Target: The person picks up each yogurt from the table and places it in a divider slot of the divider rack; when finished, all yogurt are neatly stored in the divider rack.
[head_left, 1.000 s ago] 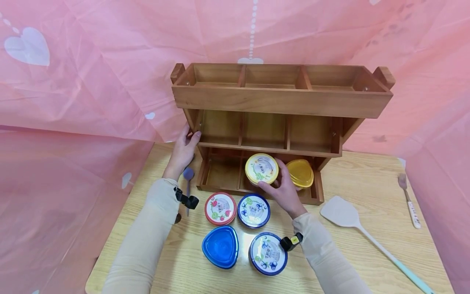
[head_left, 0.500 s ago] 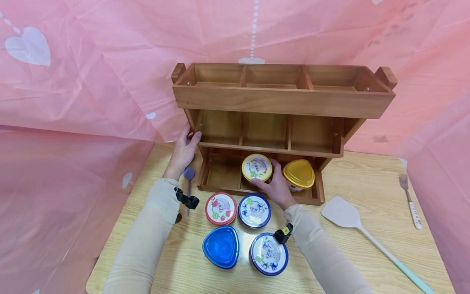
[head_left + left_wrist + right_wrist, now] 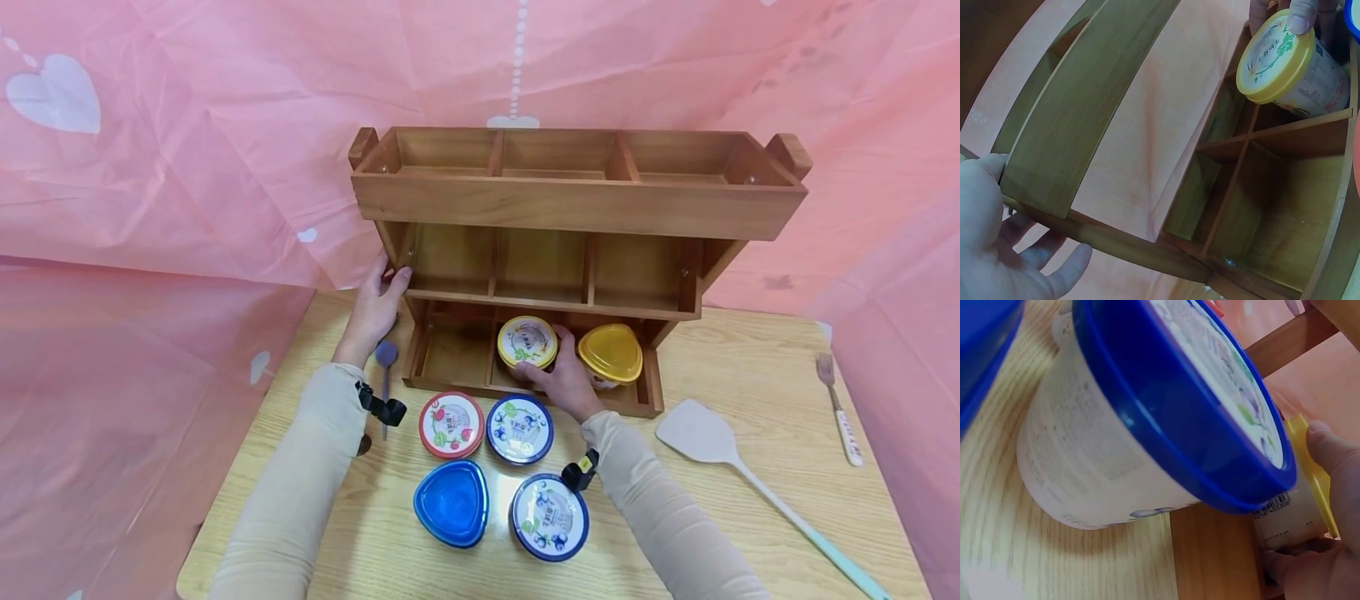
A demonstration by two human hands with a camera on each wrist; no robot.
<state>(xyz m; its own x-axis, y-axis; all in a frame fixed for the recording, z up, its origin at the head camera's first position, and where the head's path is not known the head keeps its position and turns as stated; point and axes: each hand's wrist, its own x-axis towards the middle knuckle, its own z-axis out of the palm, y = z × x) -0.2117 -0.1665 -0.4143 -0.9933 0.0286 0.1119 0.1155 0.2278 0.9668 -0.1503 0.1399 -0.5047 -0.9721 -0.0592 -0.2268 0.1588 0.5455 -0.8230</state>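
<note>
- Right hand (image 3: 564, 385) grips one yellow-lidded tub (image 3: 528, 342) in the wooden rack (image 3: 573, 207)'s bottom middle compartment.
- Left hand (image 3: 372, 307), fingers relaxed, rests against the rack's left side.
- Four lidded tubs stand before the rack: one red-lidded tub (image 3: 450, 425), three blue.

I log a brown wooden rack (image 3: 577, 208) on a pale wood-grain table (image 3: 750, 517), against pink sheeting (image 3: 187, 167) printed with white hearts. Tubs: yellow lid (image 3: 528, 342), yellow triangular lid (image 3: 610, 354), red rim (image 3: 451, 426), two blue rims (image 3: 520, 429), one blue triangle (image 3: 451, 503). Sleeves (image 3: 300, 483) beige; spatula (image 3: 705, 437) grey with mint handle.
</note>
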